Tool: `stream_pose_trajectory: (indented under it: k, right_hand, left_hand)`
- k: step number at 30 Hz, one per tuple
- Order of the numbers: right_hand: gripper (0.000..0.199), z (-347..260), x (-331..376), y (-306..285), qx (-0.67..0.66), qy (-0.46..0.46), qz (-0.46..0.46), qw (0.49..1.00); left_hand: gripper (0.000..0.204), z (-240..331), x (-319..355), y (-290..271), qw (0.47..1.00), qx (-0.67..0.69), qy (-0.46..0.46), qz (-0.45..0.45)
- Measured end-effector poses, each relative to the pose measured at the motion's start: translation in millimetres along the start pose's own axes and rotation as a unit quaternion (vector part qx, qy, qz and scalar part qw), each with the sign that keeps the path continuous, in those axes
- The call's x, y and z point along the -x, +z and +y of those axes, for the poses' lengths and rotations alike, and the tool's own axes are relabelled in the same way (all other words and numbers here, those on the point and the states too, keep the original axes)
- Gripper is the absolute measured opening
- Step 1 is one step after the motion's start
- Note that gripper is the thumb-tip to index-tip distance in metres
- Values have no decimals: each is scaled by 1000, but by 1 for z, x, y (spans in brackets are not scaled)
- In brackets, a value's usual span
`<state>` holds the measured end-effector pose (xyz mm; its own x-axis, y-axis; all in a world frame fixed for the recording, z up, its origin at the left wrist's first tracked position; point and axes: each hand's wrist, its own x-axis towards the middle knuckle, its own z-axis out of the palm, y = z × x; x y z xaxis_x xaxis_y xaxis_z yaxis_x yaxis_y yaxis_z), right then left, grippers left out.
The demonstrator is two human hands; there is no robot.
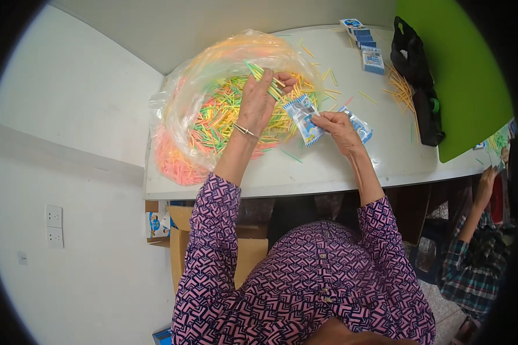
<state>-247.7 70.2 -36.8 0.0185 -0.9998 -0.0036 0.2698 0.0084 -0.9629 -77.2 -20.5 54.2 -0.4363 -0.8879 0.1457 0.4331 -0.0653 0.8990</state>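
Note:
My left hand (256,103) is above a large clear plastic bag (181,95), its fingers closed round a small bunch of thin green and yellow sticks (259,72). The bag lies open, full of loose sticks (221,115) in green, yellow, orange and pink. My right hand (341,127) pinches a small blue-and-white packet (300,116) by its right side. The packet's upper end is close to the sticks in my left hand; I cannot tell whether they touch. A second blue-and-white packet (361,126) lies on the table just behind my right hand.
Several more packets (372,60) lie in a row at the table's far side. A black device (423,109) stands by a green divider (472,75), with orange sticks (398,89) beside it. Past the divider, a co-worker's arm (483,192) reaches in. A cardboard box (250,247) sits below the table (328,175).

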Motion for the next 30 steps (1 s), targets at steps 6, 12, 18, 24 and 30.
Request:
stream_pose_trajectory:
  k: [6, 12, 18, 24, 30]
  right_hand:
    - [24, 0, 9, -5, 23, 2, -31, 999]
    - [26, 1, 15, -5, 37, 12, -50, 998]
    - [25, 2, 17, -8, 11, 26, -65, 997]
    - [24, 3, 19, -9, -1, 23, -76, 997]
    - [24, 5, 23, -10, -11, 18, -72, 997]
  left_hand:
    - [21, 1, 11, 18, 1000, -21, -4, -13]
    - [22, -4, 12, 16, 998, -32, 43, -25]
    - [29, -12, 31, 22, 999, -36, 4, -12]
    - [30, -27, 42, 25, 998, -63, 7, 23]
    - [34, -33, 51, 25, 992, -128, 10, 9]
